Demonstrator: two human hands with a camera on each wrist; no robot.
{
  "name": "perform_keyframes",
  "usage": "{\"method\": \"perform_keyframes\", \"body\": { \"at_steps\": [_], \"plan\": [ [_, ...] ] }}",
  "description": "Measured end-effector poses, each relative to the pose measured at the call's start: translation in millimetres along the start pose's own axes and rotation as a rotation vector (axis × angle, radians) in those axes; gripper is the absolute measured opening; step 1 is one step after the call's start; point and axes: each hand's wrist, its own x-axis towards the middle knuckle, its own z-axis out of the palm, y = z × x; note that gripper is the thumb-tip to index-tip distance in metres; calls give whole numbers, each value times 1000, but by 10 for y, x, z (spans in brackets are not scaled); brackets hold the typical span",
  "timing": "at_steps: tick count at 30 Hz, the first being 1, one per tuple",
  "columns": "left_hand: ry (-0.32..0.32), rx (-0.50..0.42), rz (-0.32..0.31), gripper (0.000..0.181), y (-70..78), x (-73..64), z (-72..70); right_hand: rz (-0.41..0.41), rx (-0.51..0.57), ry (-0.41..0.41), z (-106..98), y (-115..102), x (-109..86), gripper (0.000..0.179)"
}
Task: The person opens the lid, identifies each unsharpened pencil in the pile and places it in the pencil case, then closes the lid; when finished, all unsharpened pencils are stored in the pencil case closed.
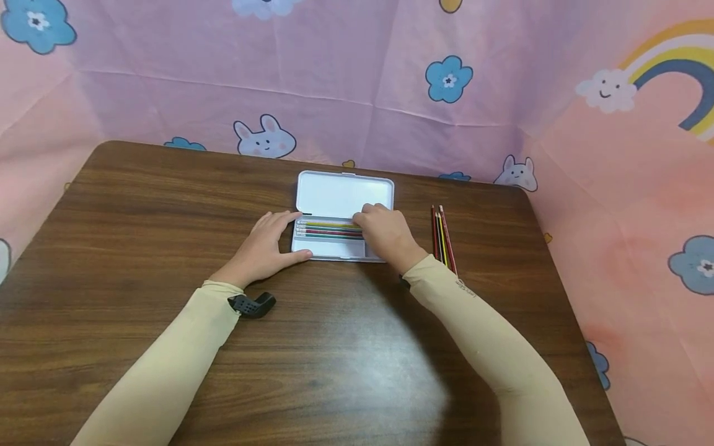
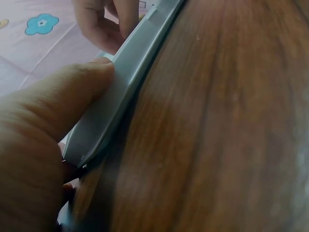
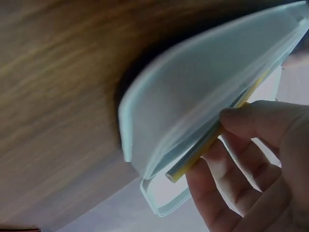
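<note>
A pale pencil case (image 1: pixel 334 249) lies on the table with its lid (image 1: pixel 341 195) folded back. Several pencils (image 1: pixel 329 230) in yellow, green and red lie side by side in its rear compartment. My left hand (image 1: pixel 262 248) spans the left end of the case, thumb (image 2: pixel 89 77) on the front rim and index fingertip by the hinge. Over the right part of the case is my right hand (image 1: pixel 387 232). It pinches a yellow-and-dark striped pencil (image 3: pixel 195 157) between thumb and fingertips, low along the rear compartment. The hand hides the case's right end in the head view.
Several loose pencils (image 1: pixel 440 232) in red, black and yellow lie on the brown table (image 1: pixel 312 359) right of the case, partly behind my right forearm. A printed pink cloth (image 1: pixel 334 93) hangs along the table's back and right side.
</note>
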Motion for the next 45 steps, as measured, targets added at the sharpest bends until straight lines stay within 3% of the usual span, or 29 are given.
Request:
{"method": "perform_keyframes", "body": {
  "at_steps": [11, 20, 24, 29, 33, 38, 41, 45],
  "plan": [
    [2, 1, 9, 95, -2, 19, -5, 28, 17, -75, 49, -35, 95, 26],
    [3, 3, 11, 95, -21, 29, 12, 31, 23, -63, 74, -9, 78, 25],
    [14, 7, 18, 95, -34, 35, 14, 48, 86, -48, 6, 29, 26, 20],
    [15, 6, 26, 94, -18, 35, 21, 89, 276, 7, -177, 230, -203, 17],
    [17, 11, 29, 94, -7, 34, 22, 197, 444, 30, -292, 558, -454, 20],
    [9, 13, 25, 94, 5, 31, 17, 430, 617, 6, -308, 1070, -810, 36],
    [6, 14, 23, 94, 6, 29, 14, 539, 680, -78, -277, 1308, -1001, 45],
    [11, 15, 27, 94, -3, 35, 25, 603, 748, -222, -208, 1468, -1173, 54]
  ]
}}
